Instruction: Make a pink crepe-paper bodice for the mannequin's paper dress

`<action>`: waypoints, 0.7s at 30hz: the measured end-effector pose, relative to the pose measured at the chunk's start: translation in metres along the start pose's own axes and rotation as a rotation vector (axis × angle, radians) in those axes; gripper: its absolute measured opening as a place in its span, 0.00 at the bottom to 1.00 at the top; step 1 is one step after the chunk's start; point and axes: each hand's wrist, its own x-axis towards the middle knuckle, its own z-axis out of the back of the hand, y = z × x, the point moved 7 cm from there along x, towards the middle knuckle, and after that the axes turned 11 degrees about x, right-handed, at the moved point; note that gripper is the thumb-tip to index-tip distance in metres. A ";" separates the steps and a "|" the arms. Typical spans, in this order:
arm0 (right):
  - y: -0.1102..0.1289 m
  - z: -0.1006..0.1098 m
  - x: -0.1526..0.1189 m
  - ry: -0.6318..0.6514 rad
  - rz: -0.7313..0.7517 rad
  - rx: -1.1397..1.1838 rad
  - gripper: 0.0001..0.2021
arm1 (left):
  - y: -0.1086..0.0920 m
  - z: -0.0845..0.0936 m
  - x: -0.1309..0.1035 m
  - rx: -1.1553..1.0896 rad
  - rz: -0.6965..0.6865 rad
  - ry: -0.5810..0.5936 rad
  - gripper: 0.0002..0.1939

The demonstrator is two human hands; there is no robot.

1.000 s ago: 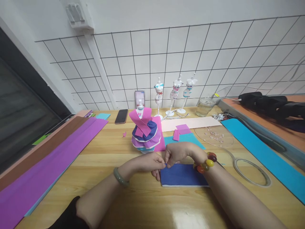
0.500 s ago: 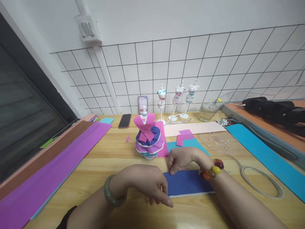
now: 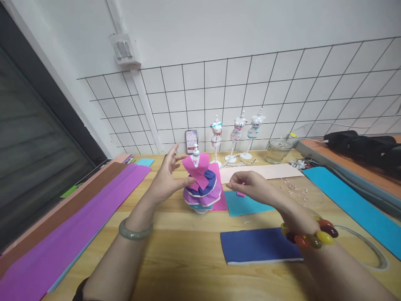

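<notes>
A small dress-form mannequin [image 3: 196, 153] stands mid-table. It wears a tiered skirt [image 3: 203, 192] in navy, purple and blue, and a pink crossed strip [image 3: 199, 171] over its chest. My left hand [image 3: 169, 177] is open at its left side, thumb near the strip; whether it touches I cannot tell. To the right of the skirt, my right hand [image 3: 249, 184] has its fingers curled together above a blue sheet [image 3: 247, 205]. Anything in its fingertips is hidden. A small pink piece [image 3: 240, 194] shows just beneath it. Nearer me lies a folded navy piece [image 3: 260, 246] with a white edge.
Three white mannequins [image 3: 216, 133] stand at the back near a propped phone [image 3: 191, 141] and a glass jar [image 3: 278, 150]. Long purple sheets [image 3: 94, 217] lie left; a long blue sheet [image 3: 351, 205] lies right. Clear gems [image 3: 296, 190] and a magnifier ring [image 3: 380, 261] sit right.
Both hands have left the folded navy piece and moved forward. My left hand has opened beside the dressed mannequin; my right has moved above the blue sheet. The view has shifted slightly.
</notes>
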 end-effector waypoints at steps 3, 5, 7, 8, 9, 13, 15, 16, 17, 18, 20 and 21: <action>0.027 0.005 -0.006 -0.242 0.167 0.180 0.15 | 0.003 -0.019 -0.003 -0.043 0.013 0.088 0.52; 0.038 0.003 -0.009 -0.315 0.278 0.261 0.15 | 0.001 -0.023 -0.005 -0.053 0.001 0.057 0.49; 0.043 0.000 -0.010 -0.349 0.364 0.313 0.17 | -0.002 -0.027 -0.007 -0.074 -0.011 0.030 0.45; 0.044 -0.001 -0.011 -0.356 0.394 0.341 0.18 | -0.002 -0.029 -0.007 -0.088 -0.012 0.025 0.44; 0.045 -0.002 -0.011 -0.357 0.418 0.365 0.19 | -0.002 -0.030 -0.008 -0.102 -0.010 0.022 0.44; 0.051 -0.009 -0.016 -0.342 0.471 0.402 0.26 | -0.002 -0.033 -0.010 -0.135 0.002 -0.022 0.44; 0.056 -0.012 -0.019 -0.326 0.494 0.411 0.27 | -0.004 -0.034 -0.012 -0.139 0.000 -0.032 0.45; 0.058 -0.014 -0.020 -0.316 0.504 0.419 0.28 | -0.005 -0.035 -0.013 -0.135 0.001 -0.030 0.45; 0.060 -0.016 -0.021 -0.307 0.513 0.425 0.28 | -0.007 -0.036 -0.015 -0.128 0.006 -0.025 0.45; 0.061 -0.018 -0.021 -0.303 0.518 0.432 0.29 | -0.008 -0.037 -0.016 -0.120 0.013 -0.015 0.45; 0.062 -0.021 -0.021 -0.298 0.520 0.451 0.29 | -0.009 -0.041 -0.018 -0.110 0.029 0.007 0.45; 0.062 -0.023 -0.020 -0.296 0.520 0.464 0.29 | -0.010 -0.042 -0.018 -0.113 0.032 0.021 0.46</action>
